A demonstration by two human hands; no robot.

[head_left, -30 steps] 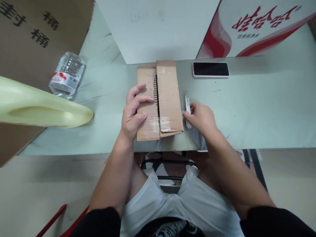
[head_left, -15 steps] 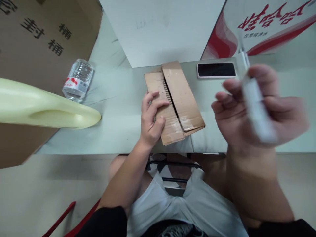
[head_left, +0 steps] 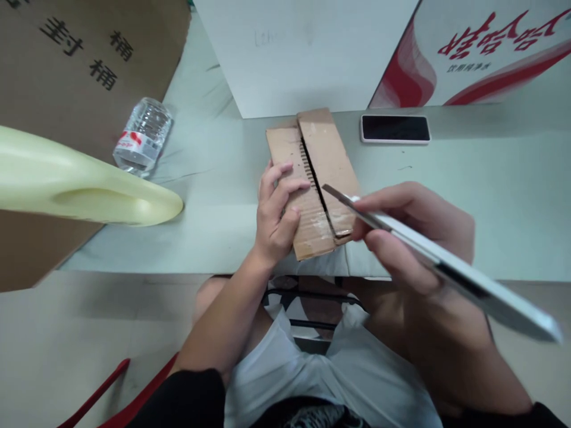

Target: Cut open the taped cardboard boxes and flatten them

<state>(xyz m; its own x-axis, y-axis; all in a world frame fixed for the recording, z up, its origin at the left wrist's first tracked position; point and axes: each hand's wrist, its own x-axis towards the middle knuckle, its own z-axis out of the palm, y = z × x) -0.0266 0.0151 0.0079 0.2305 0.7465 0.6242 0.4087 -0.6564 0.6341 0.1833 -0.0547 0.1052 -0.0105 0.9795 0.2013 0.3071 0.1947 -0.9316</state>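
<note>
A small brown cardboard box [head_left: 330, 151] lies tilted on the table in front of me, with a dark slit between its top flaps and shiny clear tape at the near end. My left hand [head_left: 277, 208] grips its left side, fingers and thumb resting on the top flap. Between the thumb and fingers of my right hand [head_left: 414, 232] is a utility knife [head_left: 428, 255] with a pale handle. Its bare blade points left, over the right flap close to the slit. Part of the box's right side is hidden behind the right hand.
A phone [head_left: 395, 129] lies behind my right hand. White box [head_left: 307, 53] and red-and-white carton [head_left: 473, 65] stand at the back. To the left are a clear water bottle [head_left: 143, 137], a large brown carton [head_left: 89, 35] and a pale yellow curved object [head_left: 98, 190].
My right hand has swung left and inward, turning the knife from upright to slanted, so the blade now points at the box. My left hand stays on the box.
</note>
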